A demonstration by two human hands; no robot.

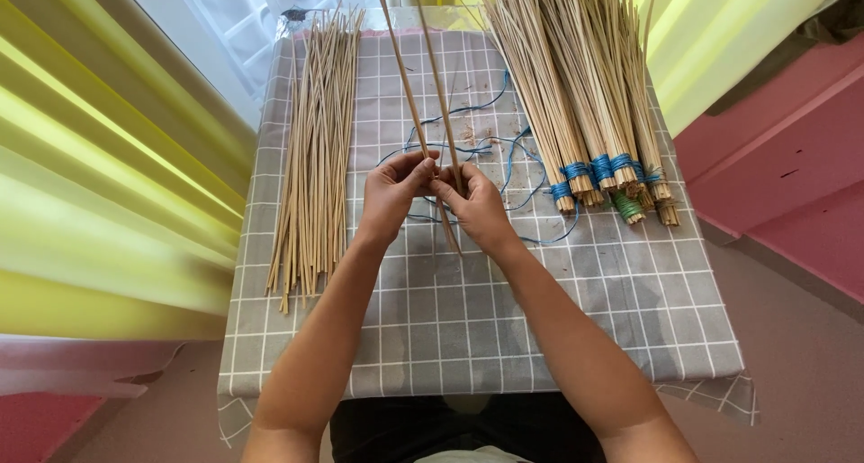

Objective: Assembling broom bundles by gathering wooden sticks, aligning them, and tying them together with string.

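On checked grey surface [468, 328]: loose sticks [313, 148] left; centre, left hand [391, 193] and right hand [477, 206], each grip pinched on two thin sticks [423, 85] rising upright; blue string [504, 170]; tied bundles [585, 94] right. Likely light, springy, brittle; best held near lower ends.

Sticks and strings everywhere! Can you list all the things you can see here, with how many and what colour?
held sticks: two, tan, pinched in both hands, pointing away
loose sticks: one big pile, tan, left side of table
tied bundles: several, tan, ends bound with blue thread, one with green thread, right side
blue thread: loose tangle, middle of table
tablecloth: one, grey with white checks
curtains: yellow, both sides
left hand: one, gripping sticks
right hand: one, gripping sticks
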